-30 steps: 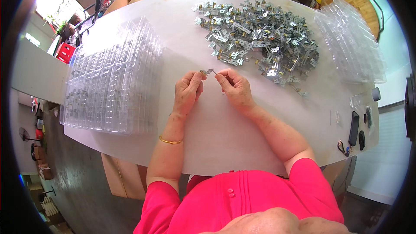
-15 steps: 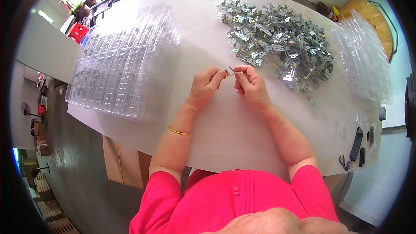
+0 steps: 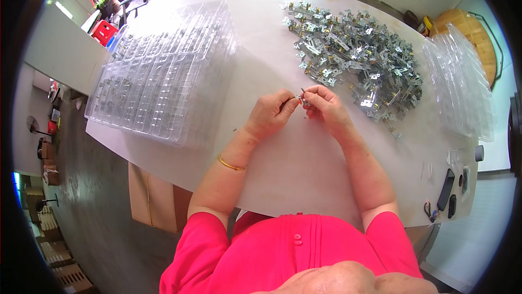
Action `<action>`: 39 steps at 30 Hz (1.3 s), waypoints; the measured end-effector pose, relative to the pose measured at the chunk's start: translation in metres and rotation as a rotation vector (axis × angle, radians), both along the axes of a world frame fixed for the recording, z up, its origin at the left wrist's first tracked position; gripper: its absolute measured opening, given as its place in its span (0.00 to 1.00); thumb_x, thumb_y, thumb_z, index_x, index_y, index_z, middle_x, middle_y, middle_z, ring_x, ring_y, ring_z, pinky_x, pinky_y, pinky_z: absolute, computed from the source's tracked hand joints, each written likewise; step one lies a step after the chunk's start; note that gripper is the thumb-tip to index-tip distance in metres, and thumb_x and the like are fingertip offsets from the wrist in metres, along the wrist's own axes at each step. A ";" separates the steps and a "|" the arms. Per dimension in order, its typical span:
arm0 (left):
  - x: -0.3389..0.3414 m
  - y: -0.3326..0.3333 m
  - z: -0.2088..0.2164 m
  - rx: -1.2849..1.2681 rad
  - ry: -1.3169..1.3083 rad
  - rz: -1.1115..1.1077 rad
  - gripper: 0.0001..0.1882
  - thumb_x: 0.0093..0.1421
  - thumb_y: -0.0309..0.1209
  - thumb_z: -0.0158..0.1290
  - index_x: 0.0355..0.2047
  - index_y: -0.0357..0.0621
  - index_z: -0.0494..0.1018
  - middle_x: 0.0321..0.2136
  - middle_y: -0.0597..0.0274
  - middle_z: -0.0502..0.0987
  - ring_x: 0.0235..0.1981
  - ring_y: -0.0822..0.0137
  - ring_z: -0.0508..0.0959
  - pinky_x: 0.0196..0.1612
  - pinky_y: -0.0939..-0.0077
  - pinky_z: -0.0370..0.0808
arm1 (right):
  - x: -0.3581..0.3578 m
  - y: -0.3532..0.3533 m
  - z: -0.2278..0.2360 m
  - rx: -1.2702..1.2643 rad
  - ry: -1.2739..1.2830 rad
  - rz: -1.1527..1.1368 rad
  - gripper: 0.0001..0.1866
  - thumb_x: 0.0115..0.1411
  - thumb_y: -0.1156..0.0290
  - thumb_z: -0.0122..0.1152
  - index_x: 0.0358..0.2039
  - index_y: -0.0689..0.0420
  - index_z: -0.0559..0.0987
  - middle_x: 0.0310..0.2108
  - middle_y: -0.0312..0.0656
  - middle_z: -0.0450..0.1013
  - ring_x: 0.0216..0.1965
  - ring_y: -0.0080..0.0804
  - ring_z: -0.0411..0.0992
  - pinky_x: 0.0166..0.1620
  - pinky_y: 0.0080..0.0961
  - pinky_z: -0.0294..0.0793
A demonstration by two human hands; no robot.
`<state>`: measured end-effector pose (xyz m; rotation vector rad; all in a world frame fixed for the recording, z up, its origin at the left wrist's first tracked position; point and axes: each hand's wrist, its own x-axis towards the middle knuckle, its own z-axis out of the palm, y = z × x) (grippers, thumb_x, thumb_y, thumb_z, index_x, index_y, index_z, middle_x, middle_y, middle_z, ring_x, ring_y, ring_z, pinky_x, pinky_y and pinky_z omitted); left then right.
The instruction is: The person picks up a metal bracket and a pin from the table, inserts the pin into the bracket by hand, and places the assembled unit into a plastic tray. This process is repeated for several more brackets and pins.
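Observation:
My left hand (image 3: 272, 112) and my right hand (image 3: 328, 110) meet over the middle of the white table, fingertips almost touching. Both are closed in a pinch on one small silvery metal piece (image 3: 299, 97), mostly covered by the fingers. Its exact shape is too small to make out. Beyond my right hand spreads a large heap of small metal brackets (image 3: 353, 49), silvery with some brass-coloured bits. To the left of my left hand stands a stack of clear plastic trays (image 3: 157, 76) with rows of compartments, small parts showing inside.
More clear plastic trays (image 3: 457, 82) are piled at the right edge. A black oblong object (image 3: 446, 189), a grey roll (image 3: 479, 153) and small items lie at the near right of the table (image 3: 288, 185). A cardboard box (image 3: 155, 199) stands below its left edge.
The whole view has shifted a little. My hands have moved slightly right and closer together, and the metal piece is turned and more hidden by my fingers.

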<state>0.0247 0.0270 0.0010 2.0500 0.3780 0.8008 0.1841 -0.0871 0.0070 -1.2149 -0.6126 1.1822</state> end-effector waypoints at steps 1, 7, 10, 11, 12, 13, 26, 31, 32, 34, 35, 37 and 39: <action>0.000 -0.001 0.001 0.029 0.005 -0.002 0.07 0.64 0.31 0.56 0.33 0.40 0.76 0.18 0.58 0.73 0.18 0.70 0.70 0.25 0.74 0.69 | 0.001 0.000 0.002 -0.002 -0.050 -0.001 0.10 0.66 0.61 0.61 0.40 0.54 0.78 0.31 0.31 0.76 0.30 0.15 0.71 0.34 0.15 0.71; 0.002 -0.007 0.006 0.177 0.022 0.020 0.06 0.63 0.30 0.57 0.33 0.40 0.75 0.18 0.58 0.72 0.17 0.70 0.70 0.23 0.74 0.68 | -0.006 0.002 0.003 0.151 -0.149 -0.165 0.10 0.66 0.61 0.61 0.41 0.53 0.79 0.36 0.31 0.77 0.38 0.17 0.73 0.42 0.19 0.72; 0.004 -0.008 0.010 0.108 -0.038 0.112 0.06 0.63 0.28 0.58 0.33 0.39 0.75 0.19 0.58 0.73 0.17 0.69 0.71 0.22 0.74 0.67 | -0.002 0.005 -0.004 0.273 -0.129 -0.196 0.09 0.66 0.63 0.61 0.41 0.54 0.79 0.36 0.32 0.77 0.40 0.19 0.74 0.44 0.21 0.73; 0.005 -0.008 0.008 0.106 -0.039 0.103 0.06 0.63 0.28 0.58 0.33 0.39 0.75 0.19 0.58 0.73 0.17 0.69 0.71 0.22 0.74 0.67 | -0.001 0.004 -0.005 0.270 -0.131 -0.204 0.09 0.66 0.63 0.61 0.41 0.54 0.79 0.36 0.32 0.77 0.40 0.19 0.74 0.44 0.21 0.73; 0.005 -0.006 0.006 0.127 -0.063 0.138 0.05 0.62 0.28 0.58 0.34 0.39 0.75 0.19 0.58 0.73 0.17 0.69 0.71 0.22 0.74 0.68 | -0.004 0.005 -0.002 0.249 -0.127 -0.186 0.09 0.66 0.64 0.61 0.41 0.55 0.79 0.36 0.32 0.77 0.39 0.20 0.75 0.44 0.21 0.74; 0.006 -0.005 0.004 0.149 -0.087 0.173 0.05 0.62 0.28 0.59 0.35 0.39 0.75 0.20 0.59 0.73 0.17 0.69 0.71 0.23 0.75 0.68 | -0.006 0.005 0.000 0.227 -0.122 -0.168 0.09 0.67 0.65 0.61 0.41 0.56 0.79 0.35 0.33 0.77 0.39 0.20 0.75 0.44 0.21 0.75; 0.000 -0.004 0.005 -0.151 -0.098 0.000 0.12 0.64 0.29 0.54 0.45 0.34 0.75 0.28 0.63 0.78 0.24 0.74 0.74 0.30 0.79 0.72 | -0.003 0.004 0.003 0.263 -0.149 -0.201 0.08 0.68 0.68 0.58 0.40 0.59 0.77 0.33 0.37 0.78 0.35 0.23 0.77 0.42 0.22 0.79; -0.002 0.002 0.011 -0.685 0.071 -0.281 0.16 0.69 0.33 0.48 0.49 0.34 0.75 0.31 0.61 0.80 0.30 0.73 0.78 0.34 0.79 0.75 | -0.002 0.003 0.004 0.295 -0.120 -0.241 0.08 0.67 0.67 0.59 0.40 0.59 0.77 0.34 0.36 0.78 0.34 0.23 0.77 0.41 0.23 0.80; -0.001 0.001 0.010 -0.685 0.072 -0.284 0.16 0.69 0.33 0.48 0.49 0.34 0.75 0.31 0.61 0.80 0.30 0.73 0.78 0.34 0.79 0.75 | -0.004 0.004 0.004 0.295 -0.120 -0.245 0.08 0.67 0.67 0.59 0.40 0.59 0.77 0.34 0.36 0.78 0.34 0.23 0.77 0.41 0.23 0.80; -0.001 0.001 0.009 -0.672 0.073 -0.255 0.16 0.70 0.32 0.47 0.51 0.34 0.74 0.33 0.60 0.80 0.30 0.73 0.79 0.34 0.78 0.76 | -0.008 0.006 0.007 0.273 -0.226 -0.350 0.07 0.67 0.67 0.60 0.40 0.56 0.78 0.31 0.32 0.76 0.30 0.19 0.74 0.35 0.18 0.77; 0.000 0.001 0.008 -0.672 0.074 -0.255 0.16 0.70 0.32 0.47 0.51 0.34 0.74 0.33 0.60 0.80 0.30 0.73 0.79 0.34 0.78 0.76 | -0.007 0.005 0.005 0.273 -0.225 -0.350 0.07 0.67 0.67 0.60 0.40 0.56 0.78 0.31 0.32 0.76 0.30 0.19 0.74 0.35 0.18 0.77; 0.002 0.000 0.003 -0.610 -0.006 -0.125 0.16 0.69 0.32 0.49 0.52 0.34 0.72 0.33 0.61 0.80 0.29 0.74 0.78 0.34 0.79 0.76 | -0.004 0.004 0.002 0.209 -0.404 -0.389 0.06 0.67 0.67 0.60 0.40 0.55 0.79 0.24 0.27 0.72 0.24 0.14 0.67 0.29 0.15 0.68; 0.003 0.001 0.001 -0.558 -0.009 -0.092 0.16 0.69 0.31 0.50 0.53 0.35 0.72 0.33 0.61 0.80 0.30 0.74 0.78 0.34 0.80 0.76 | -0.008 0.002 0.003 0.188 -0.501 -0.373 0.06 0.67 0.67 0.60 0.39 0.55 0.79 0.22 0.26 0.69 0.23 0.13 0.63 0.27 0.15 0.65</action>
